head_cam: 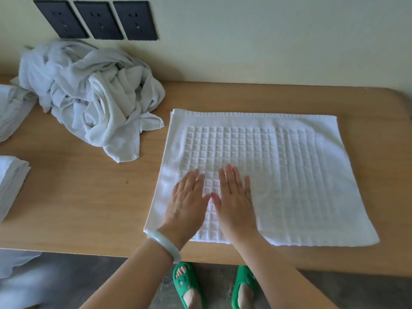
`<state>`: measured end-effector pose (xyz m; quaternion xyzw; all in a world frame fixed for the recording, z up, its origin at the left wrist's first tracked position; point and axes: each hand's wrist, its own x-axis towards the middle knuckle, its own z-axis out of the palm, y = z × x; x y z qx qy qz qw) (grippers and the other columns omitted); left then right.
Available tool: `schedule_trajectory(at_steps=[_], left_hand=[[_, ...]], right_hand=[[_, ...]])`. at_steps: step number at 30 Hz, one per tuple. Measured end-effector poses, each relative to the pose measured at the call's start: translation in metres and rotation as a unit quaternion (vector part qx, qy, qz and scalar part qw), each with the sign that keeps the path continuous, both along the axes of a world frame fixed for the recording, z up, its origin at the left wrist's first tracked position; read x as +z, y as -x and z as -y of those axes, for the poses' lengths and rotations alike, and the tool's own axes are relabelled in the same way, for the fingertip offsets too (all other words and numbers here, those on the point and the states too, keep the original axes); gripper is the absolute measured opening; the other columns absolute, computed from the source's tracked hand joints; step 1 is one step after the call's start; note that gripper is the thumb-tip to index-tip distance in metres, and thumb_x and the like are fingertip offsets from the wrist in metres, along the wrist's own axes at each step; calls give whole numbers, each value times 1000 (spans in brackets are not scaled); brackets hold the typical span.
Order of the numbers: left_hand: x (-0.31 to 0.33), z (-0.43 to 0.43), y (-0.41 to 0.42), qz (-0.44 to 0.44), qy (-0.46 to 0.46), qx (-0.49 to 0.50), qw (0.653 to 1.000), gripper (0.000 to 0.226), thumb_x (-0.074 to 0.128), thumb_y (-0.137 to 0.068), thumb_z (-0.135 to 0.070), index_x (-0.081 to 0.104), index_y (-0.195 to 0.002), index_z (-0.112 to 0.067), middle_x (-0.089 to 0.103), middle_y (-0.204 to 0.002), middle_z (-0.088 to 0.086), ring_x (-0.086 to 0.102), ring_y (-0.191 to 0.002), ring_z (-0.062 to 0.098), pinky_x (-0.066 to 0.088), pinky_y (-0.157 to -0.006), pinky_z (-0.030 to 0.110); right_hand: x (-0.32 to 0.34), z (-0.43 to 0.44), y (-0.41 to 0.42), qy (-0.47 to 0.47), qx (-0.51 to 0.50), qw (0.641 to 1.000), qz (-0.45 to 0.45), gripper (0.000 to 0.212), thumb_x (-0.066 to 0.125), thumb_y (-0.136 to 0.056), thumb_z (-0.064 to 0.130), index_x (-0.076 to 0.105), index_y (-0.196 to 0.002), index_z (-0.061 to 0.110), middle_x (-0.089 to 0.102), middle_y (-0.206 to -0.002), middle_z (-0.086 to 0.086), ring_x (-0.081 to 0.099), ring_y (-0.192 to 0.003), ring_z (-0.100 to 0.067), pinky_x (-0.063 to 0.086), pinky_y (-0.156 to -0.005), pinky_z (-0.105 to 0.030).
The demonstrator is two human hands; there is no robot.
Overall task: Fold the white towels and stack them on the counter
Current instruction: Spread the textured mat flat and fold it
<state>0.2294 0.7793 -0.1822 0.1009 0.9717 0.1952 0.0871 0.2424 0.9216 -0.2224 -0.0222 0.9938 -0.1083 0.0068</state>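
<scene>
Both hands lie flat, palms down and fingers straight, on a white towel (289,175) spread on the wooden counter (89,197). The left hand (188,204) and the right hand (236,204) rest side by side with the thumbs almost touching. Neither grips anything; they press on the cloth. Under them is the near left part of the towel, on its raised grid of small squares. Most of the towel stretches away to the right of the hands and ahead of them, toward the wall. Its left edge, just beside the left hand, seems to show two layers, so it may be doubled over, though the view is too soft to be sure. A pale bracelet (165,243) circles the left wrist.

Ahead of the left hand and well off to its left sits a crumpled pile of towels (89,97), one corner lying near the flat towel's far left corner. Farther left, at the picture's edge, is a folded stack (11,184). Three dark wall sockets (98,20) are set above the pile. Below the wrists, past the counter's near edge, two feet in green slippers (187,284) stand on the floor.
</scene>
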Motion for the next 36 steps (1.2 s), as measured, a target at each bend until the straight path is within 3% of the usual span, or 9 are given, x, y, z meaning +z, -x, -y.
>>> schedule_trajectory(at_steps=[5, 12, 17, 21, 25, 27, 30, 32, 36], left_hand=[[-41, -16, -1, -47, 125, -96, 986, 61, 14, -101, -52, 9, -157, -27, 3, -165, 2, 2, -152, 22, 10, -120, 54], [-39, -35, -7, -67, 101, -54, 991, 64, 15, -100, -53, 7, -157, -25, -1, -164, 9, -1, -151, 29, 10, -120, 55], [-37, -112, 3, -95, 84, -182, 975, 60, 16, -103, -45, 14, -157, -19, 4, -165, 8, 3, -151, 28, 15, -118, 58], [-45, -120, 7, -100, 103, -182, 973, 60, 16, -101, -47, 11, -157, -25, 4, -165, 4, 2, -152, 26, 13, -117, 61], [-37, -134, 6, -97, 91, -183, 974, 62, 21, -101, -44, 23, -155, -13, 12, -163, 10, 7, -151, 31, 18, -116, 61], [-29, -166, 15, -120, 78, -239, 961, 60, 27, -101, -38, 34, -150, -5, 19, -161, 14, 13, -150, 32, 24, -115, 60], [-21, -237, 45, -138, 60, -316, 937, 56, 26, -102, -35, 41, -146, -5, 28, -158, 14, 19, -149, 30, 27, -116, 55], [-19, -281, 70, -111, 71, -329, 935, 59, 17, -103, -36, 31, -151, -6, 20, -161, 13, 11, -150, 28, 15, -121, 50], [-21, -334, 109, -66, 147, -331, 930, 61, 19, -106, -40, 3, -156, -8, -5, -164, 10, -8, -151, 25, -4, -122, 43]], right_hand=[[-11, -55, -30, -30, -68, 997, 26, 64, 10, -101, 47, 11, -154, 13, 4, -162, -5, -1, -150, -19, 6, -119, -46], [-3, -84, -55, -13, -170, 985, 31, 67, 12, -100, 51, 21, -153, 10, 14, -161, -8, 11, -149, -25, 12, -116, -49], [2, -122, -22, -11, -181, 983, 17, 65, 14, -100, 46, 21, -152, 7, 17, -160, -11, 12, -148, -24, 11, -115, -48], [-9, -199, -59, -27, -242, 969, 42, 68, 12, -99, 52, 13, -154, 12, 7, -162, -5, 6, -150, -20, 7, -119, -46], [8, -228, -87, 99, -253, 961, 48, 64, 13, -101, 52, 2, -154, 20, 1, -162, 5, 0, -149, -10, 9, -121, -38], [26, -241, -93, 194, -312, 930, 28, 59, 34, -101, 40, 16, -154, 20, 21, -158, 6, 20, -145, -12, 25, -118, -34], [45, -268, -99, 184, -411, 893, 5, 26, 58, -94, 24, 56, -119, 19, 53, -114, 6, 54, -111, -19, 50, -89, -32], [49, -283, -96, 222, -429, 871, 86, 6, 63, -89, 24, 57, -88, 21, 56, -97, 3, 57, -86, -13, 48, -71, -27], [50, -291, -89, 285, -414, 841, 198, 32, 59, -89, 32, 51, -70, 7, 50, -88, -1, 50, -63, -16, 36, -56, -26]])
